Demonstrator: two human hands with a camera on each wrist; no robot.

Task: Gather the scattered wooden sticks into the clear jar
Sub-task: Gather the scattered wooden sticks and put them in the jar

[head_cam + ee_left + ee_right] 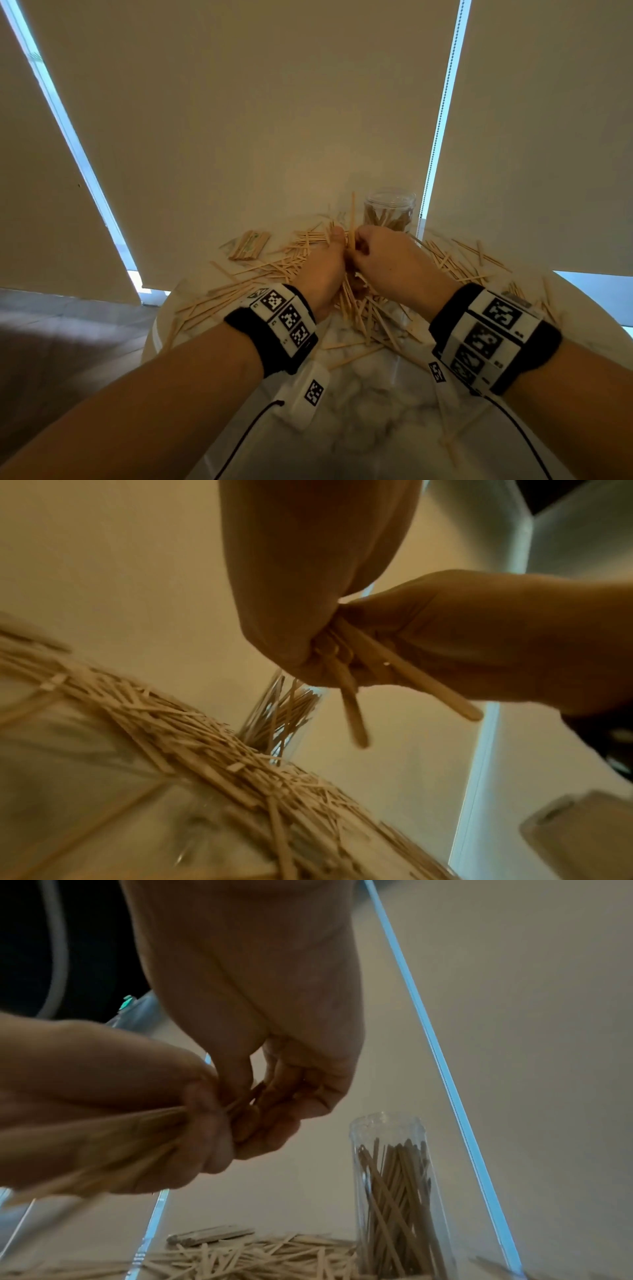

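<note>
Many thin wooden sticks (260, 274) lie scattered over the round marble table (376, 394). The clear jar (390, 209) stands upright at the table's far side, partly filled with sticks; it also shows in the wrist views as the jar (397, 1191) and the jar (284, 715). Both hands meet above the pile, just in front of the jar. My left hand (339, 246) grips a bundle of sticks (103, 1150). My right hand (361, 246) pinches the same bundle of sticks (394, 669) from the other side. One stick (352, 212) pokes up between the hands.
A flat packet of sticks (248, 245) lies at the table's far left. Roller blinds (239, 120) hang close behind the table, with a bead cord (435, 144) right of the jar. The table's left edge (154, 339) drops to a dark floor.
</note>
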